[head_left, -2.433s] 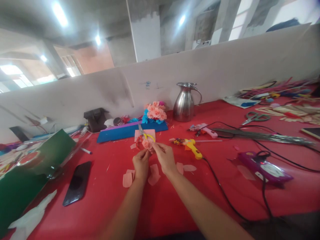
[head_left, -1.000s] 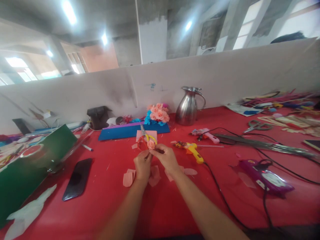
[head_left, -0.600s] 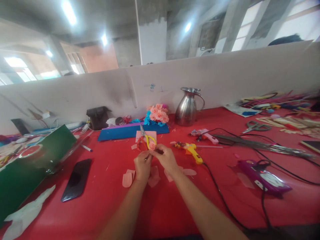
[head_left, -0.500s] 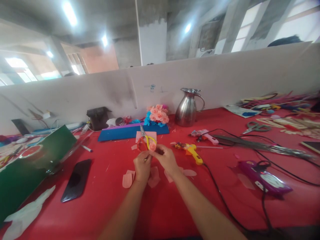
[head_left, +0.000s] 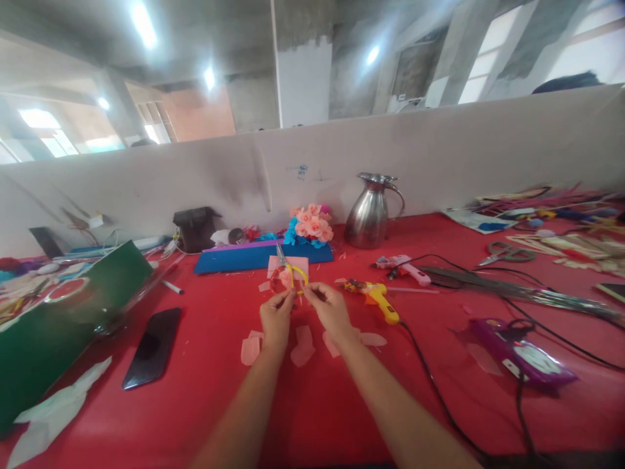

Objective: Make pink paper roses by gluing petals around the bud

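Note:
My left hand (head_left: 276,319) is closed, its fingertips pinched at the base of a small pink paper rose (head_left: 286,277). The rose is blurred and overlaps the scissors behind it. Close on the right, my right hand (head_left: 329,312) is also pinched, a narrow gap from the left fingertips; what it holds is too small to make out. Scissors (head_left: 303,272) with yellow and red handles lie just beyond my fingers, on a pink paper square (head_left: 299,262). Loose pink paper petals (head_left: 303,346) lie on the red table below and between my wrists.
A yellow glue gun (head_left: 381,303) and a pink glue gun (head_left: 413,270) lie to the right, their cords trailing past a purple power strip (head_left: 525,355). A paper flower bunch (head_left: 313,225) and steel jug (head_left: 368,215) stand behind. A phone (head_left: 152,348) lies left.
My hands have drawn slightly apart, the right fingertips coming off the rose. The rose has shifted left and away. The whole view has moved a little.

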{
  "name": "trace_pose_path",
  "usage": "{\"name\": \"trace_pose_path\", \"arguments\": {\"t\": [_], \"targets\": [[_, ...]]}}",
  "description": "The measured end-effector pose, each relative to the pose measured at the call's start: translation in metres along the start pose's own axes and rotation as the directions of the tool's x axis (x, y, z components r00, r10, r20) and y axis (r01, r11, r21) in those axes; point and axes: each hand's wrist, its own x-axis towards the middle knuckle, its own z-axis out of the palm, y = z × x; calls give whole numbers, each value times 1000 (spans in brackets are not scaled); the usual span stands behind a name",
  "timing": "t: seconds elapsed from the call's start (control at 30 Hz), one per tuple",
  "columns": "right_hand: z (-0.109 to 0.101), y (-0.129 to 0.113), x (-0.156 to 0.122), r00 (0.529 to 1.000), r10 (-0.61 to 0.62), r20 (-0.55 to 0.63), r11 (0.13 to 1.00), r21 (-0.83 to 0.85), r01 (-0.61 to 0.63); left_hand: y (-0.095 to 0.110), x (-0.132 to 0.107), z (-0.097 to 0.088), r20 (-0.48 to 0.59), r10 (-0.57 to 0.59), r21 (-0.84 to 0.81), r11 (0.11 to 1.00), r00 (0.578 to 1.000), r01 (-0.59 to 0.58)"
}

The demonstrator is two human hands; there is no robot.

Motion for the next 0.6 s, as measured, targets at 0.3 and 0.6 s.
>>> {"name": "trace_pose_path", "arguments": {"t": [0.3,0.6], "targets": [[3,-1,-2,999,-36,-19,999,9,36,-3,-1,0,12,75,14,997,997,-75],[3,2,-1,1000,17,-1,1000,15,-17,-1,-4,1,17,140,57,988,990,-140]]}}
